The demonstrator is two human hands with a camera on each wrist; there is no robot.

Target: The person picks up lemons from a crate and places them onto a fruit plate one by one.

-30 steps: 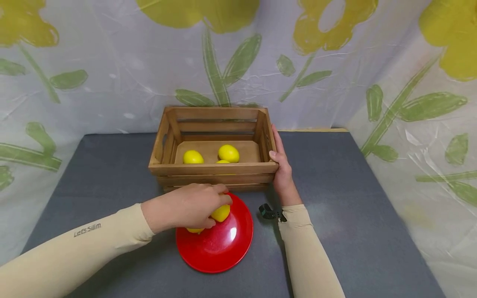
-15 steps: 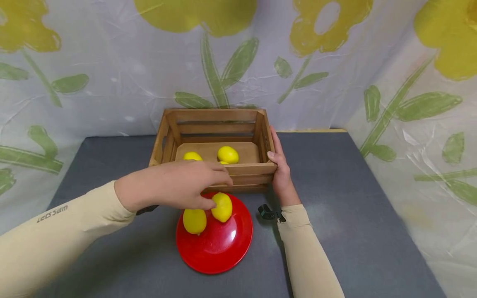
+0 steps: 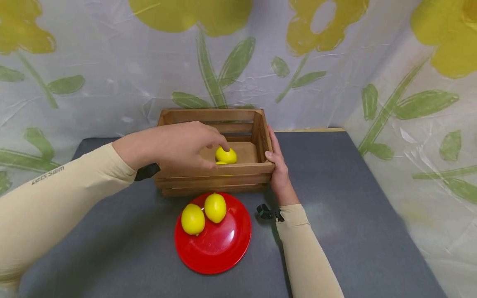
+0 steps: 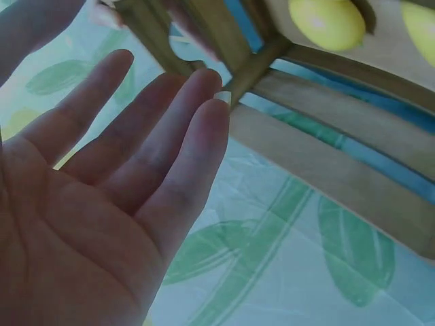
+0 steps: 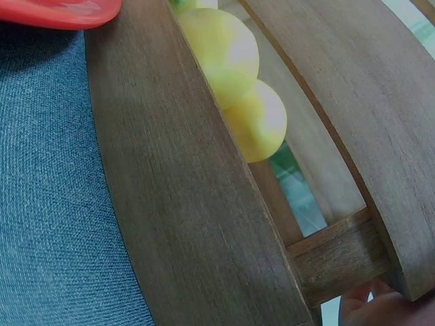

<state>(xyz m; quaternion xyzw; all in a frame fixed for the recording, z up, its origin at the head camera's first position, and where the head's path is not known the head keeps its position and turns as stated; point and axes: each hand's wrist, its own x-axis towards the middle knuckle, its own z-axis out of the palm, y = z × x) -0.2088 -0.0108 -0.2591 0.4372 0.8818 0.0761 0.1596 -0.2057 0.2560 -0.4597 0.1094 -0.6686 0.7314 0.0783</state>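
Observation:
My left hand point(image 3: 177, 145) hovers over the wooden crate point(image 3: 242, 168), with nothing in its loosely bent fingers. In the left wrist view the palm is bare and the fingers are spread. My right hand point(image 3: 281, 174) holds the crate's right end, thumb at the front corner and fingers along the outer side. Inside the crate, a lemon point(image 3: 227, 155) shows beside my left fingertips, and another is mostly hidden behind the front slat. My left hand covers the crate's left part. Two lemons, a left one point(image 3: 193, 219) and a right one point(image 3: 215, 207), lie on the red plate point(image 3: 220, 258).
The plate sits right in front of the crate on the dark grey table point(image 3: 331, 207). Behind the table hangs a flower-printed curtain point(image 3: 149, 74), close to the crate's back. A black wrist device point(image 3: 265, 212) is strapped at my right wrist.
My left hand has let go of a lemon on the plate and moved up and away over the crate. Two lemons on the plate are now uncovered. My right hand stays on the crate.

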